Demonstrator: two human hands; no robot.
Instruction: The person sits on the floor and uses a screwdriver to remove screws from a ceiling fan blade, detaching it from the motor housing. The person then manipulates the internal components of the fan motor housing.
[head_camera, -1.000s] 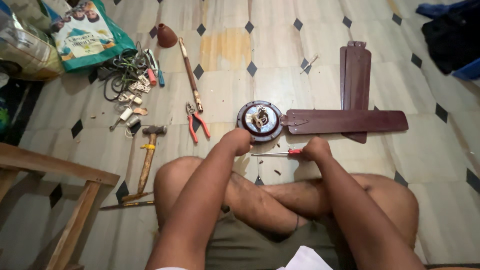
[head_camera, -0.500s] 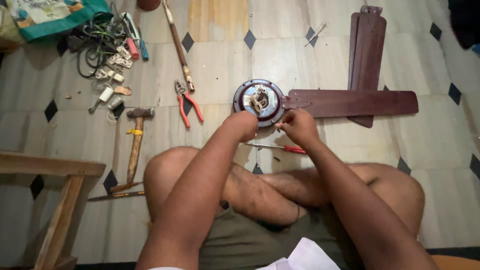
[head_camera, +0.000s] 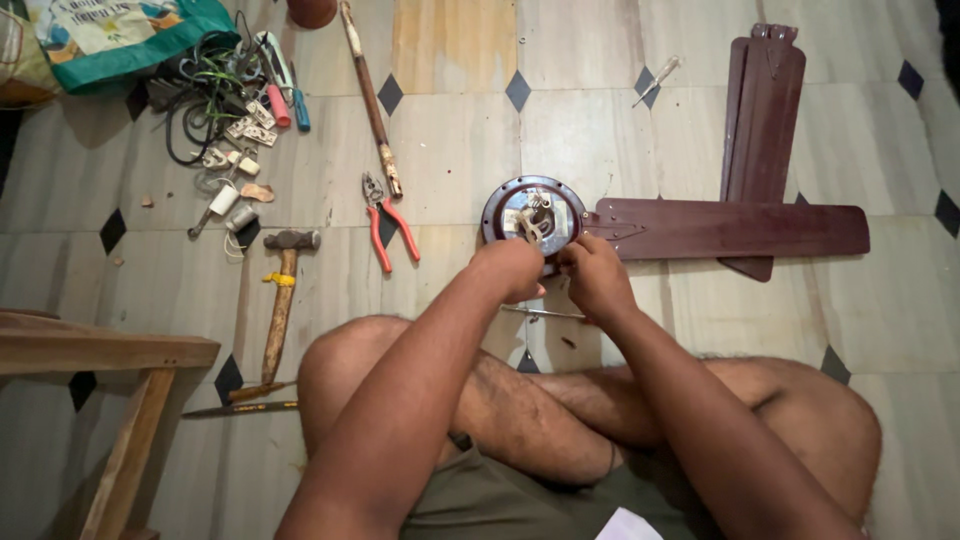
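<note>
Down on the tiled floor (head_camera: 450, 140) a person sits cross-legged, both arms reaching forward over the knees. Nearest them, a screwdriver (head_camera: 545, 313) lies on the tiles, its handle hidden under the right wrist. Just past it the left hand (head_camera: 512, 268) is curled into a loose fist at the near rim of the round fan motor (head_camera: 535, 212); whether it grips anything I cannot tell. The right hand (head_camera: 597, 275) sits beside it with fingertips pinched close at the joint where a brown blade (head_camera: 730, 228) meets the motor, perhaps on a small screw, too tiny to make out. It looks like the fastening stage at that blade bracket, and the next move would call for steadying the motor and working the fastener squarely. A second blade (head_camera: 760, 110) lies crosswise beneath the first. Off to the left are a hammer (head_camera: 282, 295), red-handled pliers (head_camera: 388, 225), a long rod (head_camera: 371, 100) and a tangle of wires (head_camera: 215, 95). A wooden bench (head_camera: 100, 350) is cut off at the edge.
</note>
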